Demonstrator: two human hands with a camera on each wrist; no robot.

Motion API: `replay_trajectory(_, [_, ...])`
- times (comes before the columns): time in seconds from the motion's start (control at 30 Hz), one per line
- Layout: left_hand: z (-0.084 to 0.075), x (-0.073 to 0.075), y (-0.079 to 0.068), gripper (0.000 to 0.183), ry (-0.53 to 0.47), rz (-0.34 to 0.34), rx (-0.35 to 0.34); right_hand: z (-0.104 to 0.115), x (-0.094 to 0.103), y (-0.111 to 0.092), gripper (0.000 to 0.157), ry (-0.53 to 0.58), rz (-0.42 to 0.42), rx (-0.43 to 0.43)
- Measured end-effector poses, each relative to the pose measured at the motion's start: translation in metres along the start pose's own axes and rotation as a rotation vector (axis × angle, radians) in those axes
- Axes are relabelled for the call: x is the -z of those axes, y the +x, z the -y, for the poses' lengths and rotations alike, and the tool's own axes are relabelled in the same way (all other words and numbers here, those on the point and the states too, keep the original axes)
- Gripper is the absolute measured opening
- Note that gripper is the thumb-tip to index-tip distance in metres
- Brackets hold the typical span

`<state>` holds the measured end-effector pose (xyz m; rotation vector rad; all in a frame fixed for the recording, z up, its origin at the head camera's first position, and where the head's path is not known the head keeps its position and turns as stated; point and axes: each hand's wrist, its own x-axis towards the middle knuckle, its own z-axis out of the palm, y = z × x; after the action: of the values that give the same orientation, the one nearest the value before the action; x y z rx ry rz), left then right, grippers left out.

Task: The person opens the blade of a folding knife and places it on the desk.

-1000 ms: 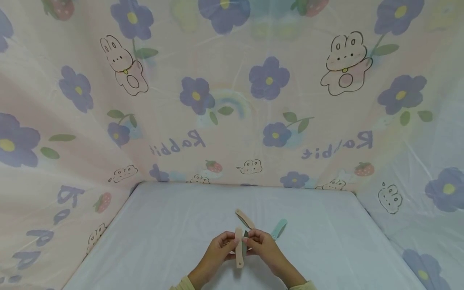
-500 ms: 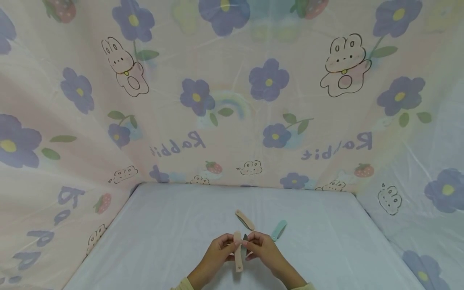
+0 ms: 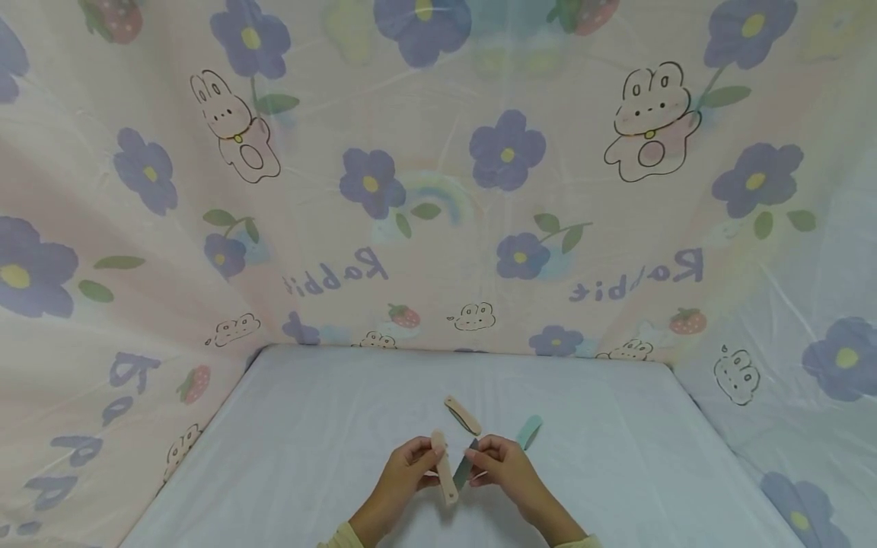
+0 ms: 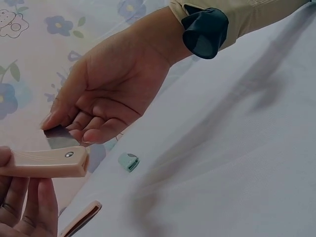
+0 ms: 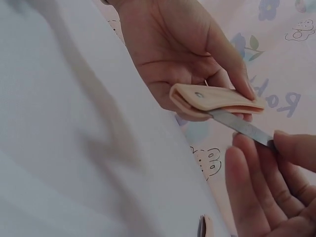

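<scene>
A folding knife with a peach handle (image 3: pixel 444 472) is held between both hands above the table, its grey blade (image 3: pixel 466 464) swung partway out at an angle. My left hand (image 3: pixel 411 468) grips the handle between thumb and fingers, away from the riveted end (image 5: pixel 198 94). With thumb and fingers, my right hand (image 3: pixel 503 466) pinches the blade near its tip; the left wrist view shows this hand (image 4: pixel 118 84) too. Beyond the hands lies a second peach folding knife (image 3: pixel 463 415), folded. A mint-green folded knife (image 3: pixel 530 431) lies behind the right hand, partly hidden by it.
The white-covered table (image 3: pixel 329 411) is enclosed at the back and sides by a hanging curtain (image 3: pixel 438 243) printed with rabbits and flowers. A dark band (image 4: pixel 205 32) sits around the right sleeve's cuff.
The blade has swung farther out from the handle, widening the angle between them. The handle's upper end has tilted left with my left hand, while my right hand has shifted slightly right.
</scene>
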<state>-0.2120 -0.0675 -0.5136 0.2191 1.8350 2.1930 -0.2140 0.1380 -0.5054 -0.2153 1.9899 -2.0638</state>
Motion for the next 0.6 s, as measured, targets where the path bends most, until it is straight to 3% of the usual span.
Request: replay_trajectory(0.6, [-0.0059, 0.0073, -0.0013, 0.045, -0.137, -0.088, 0.049, 0.0033, 0.0051, -0.0052, 0.026, 0.120, -0.044, 0.001])
